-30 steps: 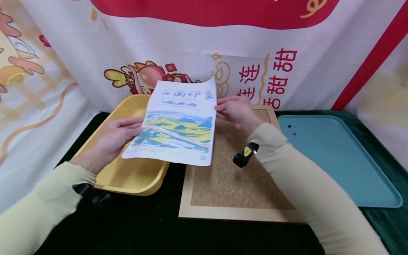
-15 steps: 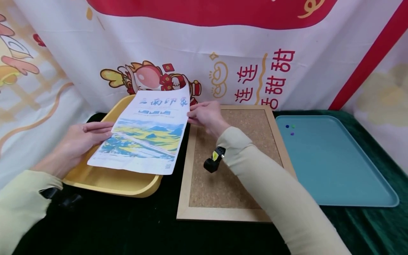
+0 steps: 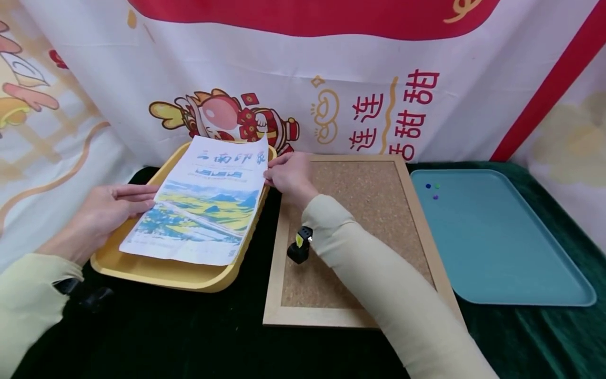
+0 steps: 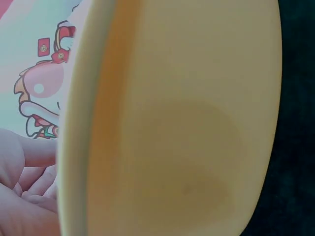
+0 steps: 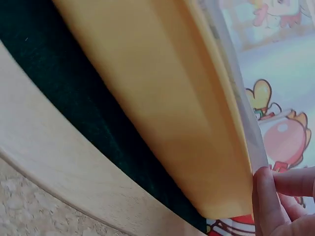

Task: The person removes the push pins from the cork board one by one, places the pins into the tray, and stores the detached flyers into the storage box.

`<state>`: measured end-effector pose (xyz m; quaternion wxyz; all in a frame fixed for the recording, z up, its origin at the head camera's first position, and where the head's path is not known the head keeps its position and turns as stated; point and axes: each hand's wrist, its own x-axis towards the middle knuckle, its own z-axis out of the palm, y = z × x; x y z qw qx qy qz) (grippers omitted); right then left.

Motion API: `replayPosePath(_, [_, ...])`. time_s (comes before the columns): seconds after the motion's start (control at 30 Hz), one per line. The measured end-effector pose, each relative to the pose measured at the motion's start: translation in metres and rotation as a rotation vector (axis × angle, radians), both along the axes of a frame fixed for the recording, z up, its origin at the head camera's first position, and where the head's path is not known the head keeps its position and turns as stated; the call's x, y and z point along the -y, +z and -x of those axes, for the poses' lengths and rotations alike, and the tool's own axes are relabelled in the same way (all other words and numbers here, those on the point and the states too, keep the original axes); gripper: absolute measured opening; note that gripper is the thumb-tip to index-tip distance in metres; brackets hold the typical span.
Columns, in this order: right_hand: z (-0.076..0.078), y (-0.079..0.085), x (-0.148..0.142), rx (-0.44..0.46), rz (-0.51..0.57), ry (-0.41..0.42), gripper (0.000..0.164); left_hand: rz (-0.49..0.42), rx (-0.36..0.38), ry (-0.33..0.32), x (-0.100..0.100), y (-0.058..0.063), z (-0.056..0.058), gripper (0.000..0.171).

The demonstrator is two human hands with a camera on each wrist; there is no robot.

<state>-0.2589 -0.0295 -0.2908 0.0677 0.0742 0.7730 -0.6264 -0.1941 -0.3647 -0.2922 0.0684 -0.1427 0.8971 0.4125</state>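
Observation:
A printed paper sheet (image 3: 199, 216) with blue lettering above a yellow and blue landscape is over the yellow bin (image 3: 156, 276), covering much of its inside. My left hand (image 3: 97, 213) holds the sheet's left edge between thumb and fingers. At the upper right edge, my right hand (image 3: 291, 176) pinches the paper; the right wrist view has the same thumb and fingers (image 5: 268, 196) on the sheet's edge beside the bin's wall. In the left wrist view only part of the left hand (image 4: 24, 184) appears past the bin's side, and the paper is hidden there.
Right of the bin lies a wood-framed cork board (image 3: 364, 210), partly under my right forearm. Farther right is a blue-green tray (image 3: 506, 242) with a few small dark and green pieces (image 3: 433, 191) on it. A printed cloth (image 3: 265, 63) hangs behind the dark green tabletop (image 3: 199, 331).
Both hands have carried the sheet left and lowered it, from partly above the cork board to over the yellow bin. The cork board now shows more.

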Motion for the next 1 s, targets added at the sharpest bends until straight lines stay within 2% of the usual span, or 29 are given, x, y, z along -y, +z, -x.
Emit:
replayPosePath(0.17, [-0.007, 0.000, 0.007, -0.129, -0.223, 0.014, 0.005, 0.092, -0.010, -0.005, 0.001, -0.002, 0.000, 0.059])
replayPosePath(0.23, [-0.008, 0.000, 0.009, -0.167, -0.281, 0.013, 0.004, 0.123, -0.010, -0.016, 0.001, -0.002, 0.000, 0.058])
replayPosePath(0.4, [-0.011, -0.001, 0.015, -0.195, -0.374, 0.054, 0.006, 0.168, 0.005, -0.025, 0.000, -0.002, 0.001, 0.054])
replayPosePath(0.57, [-0.011, -0.001, 0.019, -0.222, -0.470, 0.132, 0.019, 0.226, 0.017, -0.014, -0.002, -0.004, 0.003, 0.047])
replayPosePath(0.7, [-0.012, -0.002, 0.020, -0.233, -0.501, 0.171, 0.023, 0.302, -0.005, -0.029, -0.007, -0.005, -0.001, 0.044])
replayPosePath(0.83, [-0.012, -0.004, 0.019, -0.259, -0.507, 0.184, 0.021, 0.354, -0.062, -0.062, -0.010, -0.003, -0.004, 0.042])
replayPosePath(1.0, [-0.012, -0.007, 0.014, -0.311, -0.450, 0.220, 0.017, 0.383, -0.090, -0.107, -0.009, 0.000, -0.006, 0.043])
